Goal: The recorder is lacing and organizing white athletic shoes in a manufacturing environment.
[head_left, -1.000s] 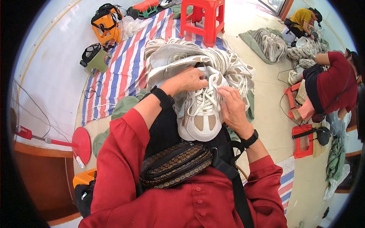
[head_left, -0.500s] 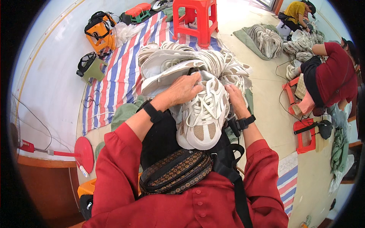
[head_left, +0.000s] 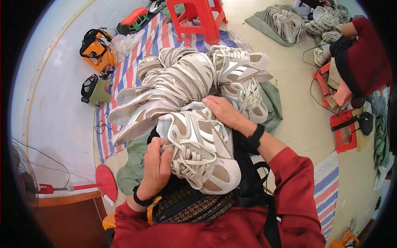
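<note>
- Your left hand (head_left: 157, 163) is closed on the near side of the white-and-beige sneaker (head_left: 202, 155) in your lap, fingers curled into the laces at its left edge.
- Your right hand (head_left: 221, 111) lies on the far end of the same shoe, at the heel and collar; the fingers curve over it, but you cannot tell from this view whether they truly grip or only steady it.
- The sneaker sits between your two hands, touching both. Its long axis runs from upper left to lower right: heel away from you, toe pointing down toward your waist bag (head_left: 190, 206).
- The left hand is nearer the lacing and the mid-foot; the right hand is nearer the heel opening.
- Just beyond the right hand lies the pile of matching sneakers (head_left: 178, 82), touching one another on a green cloth (head_left: 271, 99) and a striped tarp (head_left: 155, 39).
- A red plastic stool (head_left: 198, 18) stands past the pile, well apart from your hands.
- Another person in a red top (head_left: 364, 53) sits off to your right, among more shoes.
</note>
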A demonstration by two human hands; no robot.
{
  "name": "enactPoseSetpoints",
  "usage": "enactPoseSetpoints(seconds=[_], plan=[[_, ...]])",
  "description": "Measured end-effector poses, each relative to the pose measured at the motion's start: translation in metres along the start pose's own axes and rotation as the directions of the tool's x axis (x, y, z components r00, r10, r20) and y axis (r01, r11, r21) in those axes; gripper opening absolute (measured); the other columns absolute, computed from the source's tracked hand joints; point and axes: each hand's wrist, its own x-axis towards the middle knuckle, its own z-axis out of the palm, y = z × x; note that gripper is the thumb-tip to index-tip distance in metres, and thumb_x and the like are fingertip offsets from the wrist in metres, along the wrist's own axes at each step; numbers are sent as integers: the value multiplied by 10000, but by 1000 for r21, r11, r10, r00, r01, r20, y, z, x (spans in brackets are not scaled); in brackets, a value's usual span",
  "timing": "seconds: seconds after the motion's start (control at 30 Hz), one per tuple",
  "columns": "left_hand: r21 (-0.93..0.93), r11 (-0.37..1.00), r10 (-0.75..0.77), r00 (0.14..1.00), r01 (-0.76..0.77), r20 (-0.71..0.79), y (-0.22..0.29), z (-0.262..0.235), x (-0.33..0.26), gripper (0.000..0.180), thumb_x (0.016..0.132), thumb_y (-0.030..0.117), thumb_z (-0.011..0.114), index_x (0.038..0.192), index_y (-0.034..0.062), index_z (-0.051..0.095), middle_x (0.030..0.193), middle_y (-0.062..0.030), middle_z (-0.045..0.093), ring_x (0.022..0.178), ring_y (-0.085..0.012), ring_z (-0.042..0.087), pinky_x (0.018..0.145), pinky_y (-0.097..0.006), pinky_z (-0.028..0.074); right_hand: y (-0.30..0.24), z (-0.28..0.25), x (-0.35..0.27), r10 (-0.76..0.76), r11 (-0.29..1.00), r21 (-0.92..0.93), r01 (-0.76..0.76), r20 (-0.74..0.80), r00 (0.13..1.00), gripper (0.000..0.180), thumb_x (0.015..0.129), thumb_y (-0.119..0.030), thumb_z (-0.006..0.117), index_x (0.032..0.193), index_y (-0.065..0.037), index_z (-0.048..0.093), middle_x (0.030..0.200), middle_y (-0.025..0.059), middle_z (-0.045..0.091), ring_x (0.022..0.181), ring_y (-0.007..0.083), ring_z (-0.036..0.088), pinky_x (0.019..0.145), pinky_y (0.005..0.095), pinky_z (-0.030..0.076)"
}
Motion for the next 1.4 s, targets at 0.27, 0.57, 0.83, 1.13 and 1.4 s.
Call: enactPoseSetpoints(seconds=[0.27, 0.57, 0.83, 1.13, 1.4], plan=[[353, 901, 263, 965, -253, 22, -6, 17, 48, 158, 899, 169, 532, 971, 29, 531, 765, -211, 592, 784, -423, 555, 762, -488, 409, 30, -13, 19, -317, 893, -311, 325, 77, 945, 338, 948, -252, 415, 953, 31, 601, 957, 221, 645, 893, 372, 600, 796, 397, 464], [-23, 990, 143, 983, -141, 115, -10, 8, 67, 251, 910, 199, 520, 1061, 28, 626, 833, -181, 659, 833, -295, 642, 822, -378, 456, -58, -30, -38, -231, 966, -167, 197, -218, 948, 180, 885, -28, 549, 1037, -25, 644, 937, 79, 672, 809, 148, 614, 734, 282, 480], [-659, 741, 62, 963, 131, 262, -40, -6, 68, 239, 942, 187, 532, 1066, 5, 625, 941, 4, 621, 888, -68, 547, 828, -218, 419, -102, 1, -36, -411, 892, -212, 400, -9, 912, 216, 860, 5, 594, 1065, -38, 646, 966, 49, 632, 815, 128, 581, 687, 258, 467], [-570, 821, 153, 946, 41, 287, -49, -3, 72, 230, 888, 151, 567, 1037, 0, 659, 902, 13, 620, 853, -64, 539, 766, -223, 427, -113, 7, -28, -356, 868, -304, 392, 168, 919, 199, 849, 8, 597, 1036, -34, 650, 1014, 56, 603, 836, 147, 583, 699, 255, 466], [-539, 842, 181, 943, -3, 278, -59, 2, 73, 278, 893, 188, 563, 1077, 1, 655, 913, -5, 625, 840, -76, 535, 748, -237, 436, -113, 2, -39, -365, 832, -336, 441, 265, 892, 250, 825, 81, 532, 1017, -36, 640, 1067, 103, 596, 965, 226, 583, 858, 310, 449]])
